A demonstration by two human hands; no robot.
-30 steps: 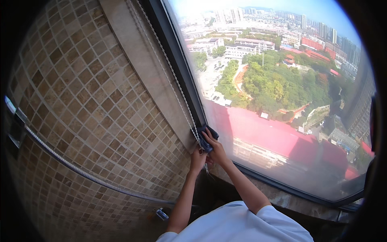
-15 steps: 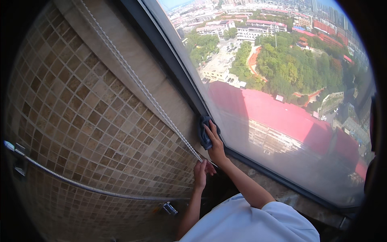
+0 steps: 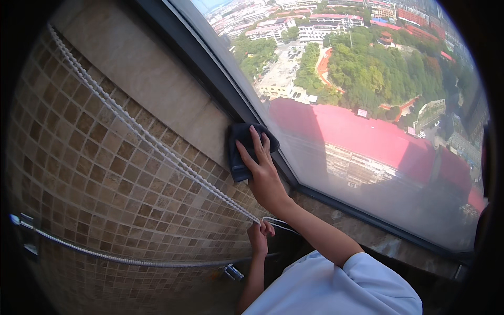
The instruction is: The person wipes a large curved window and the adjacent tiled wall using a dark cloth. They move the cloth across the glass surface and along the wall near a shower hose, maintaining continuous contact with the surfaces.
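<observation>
Upward along the black window frame point(image 3: 210, 86), the dark blue folded cloth point(image 3: 236, 157) has moved; it lies across this frame and the beige stone border point(image 3: 157, 89). From far I see the right hand point(image 3: 266, 181) spread over it; the left hand point(image 3: 258, 237) curls around the white beaded cord point(image 3: 149, 139).

Dark cloth point(image 3: 236, 160) partly hidden under right hand point(image 3: 266, 176); shirt point(image 3: 346, 289) cut off below; distant buildings point(image 3: 239, 18) indistinct.
</observation>
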